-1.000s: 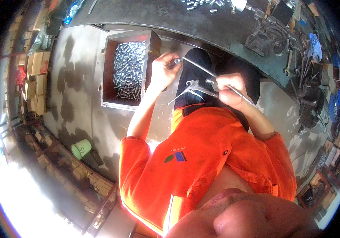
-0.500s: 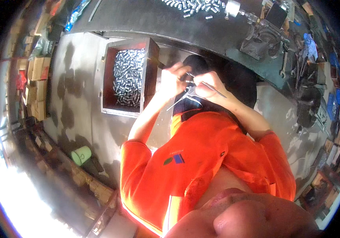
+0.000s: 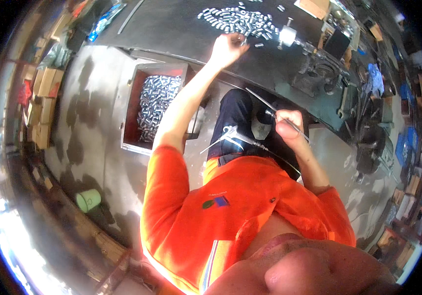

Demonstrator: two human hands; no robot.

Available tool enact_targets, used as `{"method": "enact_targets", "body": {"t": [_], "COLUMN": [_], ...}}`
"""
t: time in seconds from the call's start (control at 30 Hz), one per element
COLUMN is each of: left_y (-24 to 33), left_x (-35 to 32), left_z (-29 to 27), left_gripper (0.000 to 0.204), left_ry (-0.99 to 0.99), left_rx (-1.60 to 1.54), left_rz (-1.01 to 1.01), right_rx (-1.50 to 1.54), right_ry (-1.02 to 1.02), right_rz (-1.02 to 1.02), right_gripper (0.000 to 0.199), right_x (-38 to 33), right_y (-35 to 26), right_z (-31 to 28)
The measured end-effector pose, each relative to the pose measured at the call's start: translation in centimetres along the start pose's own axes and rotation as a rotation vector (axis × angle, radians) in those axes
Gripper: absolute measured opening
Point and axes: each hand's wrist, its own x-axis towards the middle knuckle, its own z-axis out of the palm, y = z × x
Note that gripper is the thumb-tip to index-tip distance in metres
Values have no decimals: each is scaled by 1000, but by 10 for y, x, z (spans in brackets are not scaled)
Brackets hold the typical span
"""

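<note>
My left hand (image 3: 226, 52) reaches over the bench to the near edge of a pile of short shiny metal cylinders (image 3: 244, 20). Its thumb and fingers are apart around the nearest pieces; no firm hold shows. Above my lap, my right hand (image 3: 290, 124) is closed around a thin metal rod (image 3: 261, 98), which slants up and left towards the bench edge. A small cylindrical metal piece (image 3: 270, 113) shows by the right fingertips. Across my thigh lies a silver air blow gun (image 3: 232, 134) with a thin hose.
Left of my legs stands an open metal box (image 3: 128, 113) holding many similar cylinders. A white round fitting (image 3: 287, 36) and greasy machinery (image 3: 314, 73) sit on the bench at right, near a wrench (image 3: 342, 102). A green cup (image 3: 88, 200) is on the floor; cartons (image 3: 44, 105) line the left.
My left hand has left the right hand and moved forward to the cylinder pile. The right hand has shifted right and slightly nearer, still gripping the rod. The blow gun is now more exposed.
</note>
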Motion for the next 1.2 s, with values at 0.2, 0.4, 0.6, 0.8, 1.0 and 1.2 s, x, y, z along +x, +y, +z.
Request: {"method": "enact_targets", "body": {"t": [0.2, 0.4, 0.6, 0.8, 1.0, 1.2], "left_y": [17, -17, -158, -240, -238, -223], "left_x": [27, -62, -174, -248, -246, -235], "left_z": [-22, -75, -136, -166, -149, -138], "left_gripper": [50, 35, 24, 30, 29, 19], "left_ry": [123, 150, 452, 331, 264, 106], "left_rx": [-869, -484, -249, 347, 862, 1049], "left_rz": [50, -177, -519, -791, -764, -682], "right_rx": [4, 32, 80, -229, -156, -158], "right_ry": [-3, -39, 24, -64, -37, 109], "right_rz": [-25, -15, -67, -478, -600, -229], "right_gripper": [44, 63, 28, 25, 22, 20], "right_x": [-3, -1, 12, 73, 80, 15], "right_y": [13, 13, 3, -51, -56, -23], "right_z": [12, 16, 33, 79, 107, 65]}}
